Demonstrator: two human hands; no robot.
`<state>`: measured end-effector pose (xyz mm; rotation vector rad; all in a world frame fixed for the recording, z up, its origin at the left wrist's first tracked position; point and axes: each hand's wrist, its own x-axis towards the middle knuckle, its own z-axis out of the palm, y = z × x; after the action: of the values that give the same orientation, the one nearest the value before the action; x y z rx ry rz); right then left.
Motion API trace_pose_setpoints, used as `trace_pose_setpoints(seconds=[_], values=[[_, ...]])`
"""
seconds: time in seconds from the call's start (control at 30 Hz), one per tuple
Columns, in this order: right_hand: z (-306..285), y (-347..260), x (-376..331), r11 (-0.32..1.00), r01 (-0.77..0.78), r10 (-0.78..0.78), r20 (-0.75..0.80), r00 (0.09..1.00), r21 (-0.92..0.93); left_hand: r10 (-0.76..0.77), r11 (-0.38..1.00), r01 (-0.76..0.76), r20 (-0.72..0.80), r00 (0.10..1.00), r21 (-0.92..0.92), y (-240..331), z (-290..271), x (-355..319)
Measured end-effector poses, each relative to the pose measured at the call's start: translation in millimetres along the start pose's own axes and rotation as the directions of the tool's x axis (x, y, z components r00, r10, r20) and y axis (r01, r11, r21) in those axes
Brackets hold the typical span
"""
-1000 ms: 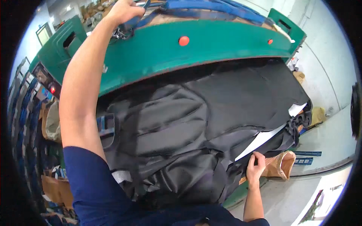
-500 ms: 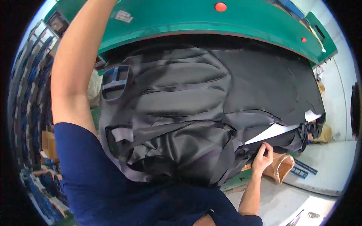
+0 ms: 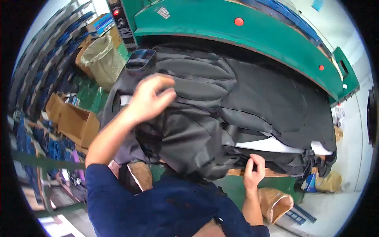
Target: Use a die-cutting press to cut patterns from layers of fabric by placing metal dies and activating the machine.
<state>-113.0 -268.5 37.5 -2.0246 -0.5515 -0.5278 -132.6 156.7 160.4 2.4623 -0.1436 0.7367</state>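
Observation:
A large black leather-like cover [image 3: 268, 96] with padded ribs lies spread over the work surface, its near part bunched in folds. A dark plastic frame piece [image 3: 141, 60] sits in its far left corner. Over the cover's left part, my left hand [image 3: 152, 96] hovers slightly blurred, thumb and fingers apart, with nothing visible in it. At the near edge, right of the middle, my right hand [image 3: 254, 170] has its fingers curled against the black material. Just beyond it a white strip [image 3: 272, 145] shows between the cover's layers.
A green machine beam [image 3: 205, 25] with red buttons runs along the far side, with a control panel [image 3: 122, 23] at its left. To the left are a lined bin [image 3: 103, 59], an open carton [image 3: 75, 120] and dark hanging pieces [image 3: 47, 51]. A brown paper bag [image 3: 274, 203] stands near right.
My left arm has come back from the machine's far left, and the hand is now above the cover. My right hand stays at the near edge. The view has shifted, showing more on the left.

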Motion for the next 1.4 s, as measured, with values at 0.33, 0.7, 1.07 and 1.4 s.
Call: trace_pose_setpoints(seconds=[0.33,0.7,1.07,1.4], values=[[-176.8,132.9,17.0,0.978,-0.016,-0.036,-0.242,0.97,-0.209,0.058,0.998,-0.06,-0.143,0.988,-0.009,200.2,189.2,-125.7],[-177.3,172.8,12.4,0.877,0.336,-0.386,-0.086,0.919,-0.344,-0.049,0.937,0.169,-0.363,0.931,0.306,213.9,251.7,-107.9],[-160.4,172.5,16.1,0.901,0.283,-0.346,-0.152,0.926,-0.329,-0.027,0.935,0.146,-0.348,0.937,0.322,200.8,253.9,-103.3],[-129.7,155.1,7.9,0.9,0.261,-0.353,-0.232,0.907,-0.349,0.107,0.946,0.028,-0.391,0.914,0.324,175.3,255.9,-122.9]])
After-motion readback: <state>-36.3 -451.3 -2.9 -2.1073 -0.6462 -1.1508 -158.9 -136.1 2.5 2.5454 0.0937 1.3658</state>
